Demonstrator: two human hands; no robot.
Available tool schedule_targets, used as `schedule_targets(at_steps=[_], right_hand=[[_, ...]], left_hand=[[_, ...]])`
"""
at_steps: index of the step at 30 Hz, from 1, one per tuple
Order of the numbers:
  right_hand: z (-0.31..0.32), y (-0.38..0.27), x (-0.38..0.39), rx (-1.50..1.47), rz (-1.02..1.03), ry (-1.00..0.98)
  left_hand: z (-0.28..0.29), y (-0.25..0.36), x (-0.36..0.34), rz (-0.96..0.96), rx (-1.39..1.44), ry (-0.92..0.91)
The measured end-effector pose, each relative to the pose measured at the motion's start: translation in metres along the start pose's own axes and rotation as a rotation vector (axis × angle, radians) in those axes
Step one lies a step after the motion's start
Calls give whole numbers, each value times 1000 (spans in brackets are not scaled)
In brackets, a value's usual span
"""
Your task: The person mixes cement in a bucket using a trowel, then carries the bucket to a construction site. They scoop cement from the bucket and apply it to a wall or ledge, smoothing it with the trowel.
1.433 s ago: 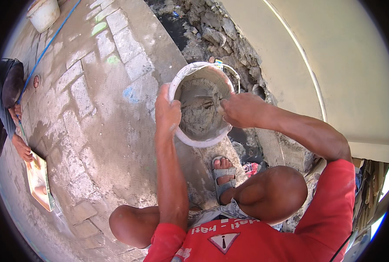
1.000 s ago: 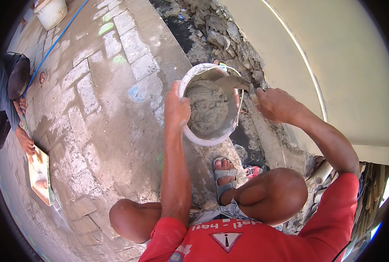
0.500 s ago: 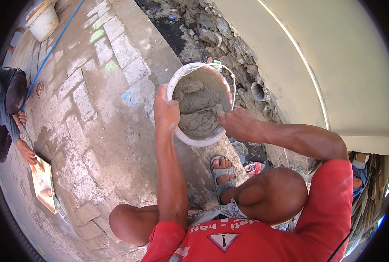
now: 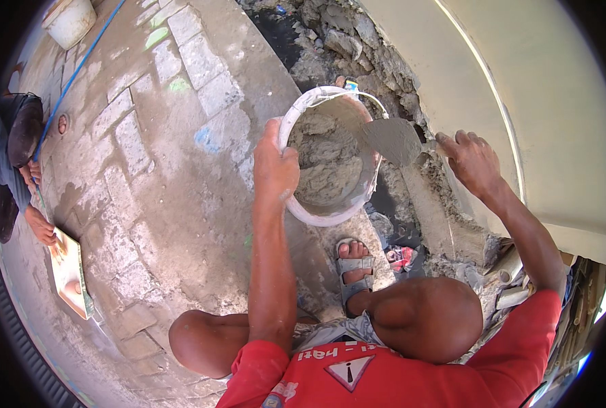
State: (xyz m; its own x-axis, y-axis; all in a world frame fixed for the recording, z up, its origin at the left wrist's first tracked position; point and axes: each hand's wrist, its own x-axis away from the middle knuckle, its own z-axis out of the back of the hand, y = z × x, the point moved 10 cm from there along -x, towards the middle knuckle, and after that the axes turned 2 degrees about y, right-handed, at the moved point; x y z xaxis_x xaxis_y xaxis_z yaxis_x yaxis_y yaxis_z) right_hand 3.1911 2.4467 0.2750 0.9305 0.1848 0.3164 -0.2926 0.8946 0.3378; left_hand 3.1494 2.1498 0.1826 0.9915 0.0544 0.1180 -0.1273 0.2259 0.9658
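Right hand [image 4: 471,162] with loaded trowel [image 4: 392,139] beside bucket [image 4: 301,107]

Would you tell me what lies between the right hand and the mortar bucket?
In the head view, a mortar-loaded trowel blade spans from the right hand to the bucket.

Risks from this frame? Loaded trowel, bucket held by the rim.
1. The trowel carries wet mortar past the rim of the bucket; a tilt of the right hand could drop it on the rubble below.
2. The left hand alone grips the tilted bucket's rim; a slip might tip it.
3. The sandalled foot sits just below the bucket, so spills may land there.
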Motion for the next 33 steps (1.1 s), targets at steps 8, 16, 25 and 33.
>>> schedule_targets(at_steps=[8, 16, 25, 33], right_hand=[[-95, -54, 0, -234, 152, -224], [-123, -85, 30, -742, 168, -2], [-171, -113, 38, -1114, 177, 204], [-191, -127, 46, -1146, 92, 216]], left_hand=[[-4, -3, 4, 17, -4, 36], [-18, 6, 10, 51, 76, 27], [-16, 15, 16, 66, 36, 40], [-21, 17, 20, 60, 40, 54]])
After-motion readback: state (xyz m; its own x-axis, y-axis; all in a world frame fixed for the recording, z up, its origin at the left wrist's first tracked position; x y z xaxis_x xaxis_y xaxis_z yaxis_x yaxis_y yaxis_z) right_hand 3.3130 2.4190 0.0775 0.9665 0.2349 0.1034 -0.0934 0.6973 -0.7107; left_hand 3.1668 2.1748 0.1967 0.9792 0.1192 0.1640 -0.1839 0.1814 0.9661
